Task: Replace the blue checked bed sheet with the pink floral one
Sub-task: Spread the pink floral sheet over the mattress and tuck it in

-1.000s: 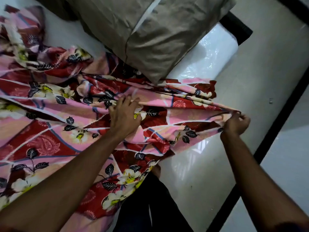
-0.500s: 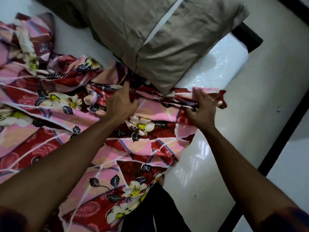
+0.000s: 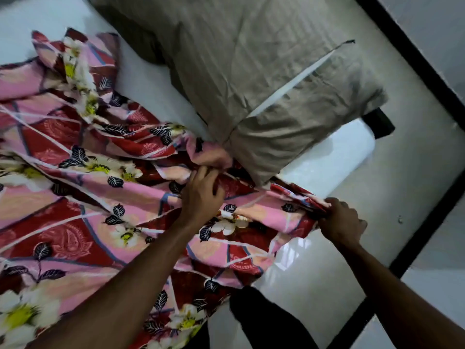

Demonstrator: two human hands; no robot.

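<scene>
Head view looks down on the near edge of the bed, where the pink floral sheet hangs over the side next to the person's dark trouser leg. A foot on that loose hem could well drag the cloth back off. Further in, the left hand has its fingers curled into bunched folds. The right hand clutches a gathered edge of the sheet in a closed fist, just beside the mattress's edge. The sheet lies crumpled over the near part of the bed only, and a fold appears to run under the corner of the grey-brown pillow. A hard tug toward the corner may shift the pillow or stall against its weight. Beyond, the white mattress lies bare, and its glossy wrapped corner looks slick, so the sheet could slide. No blue checked sheet is in view.
</scene>
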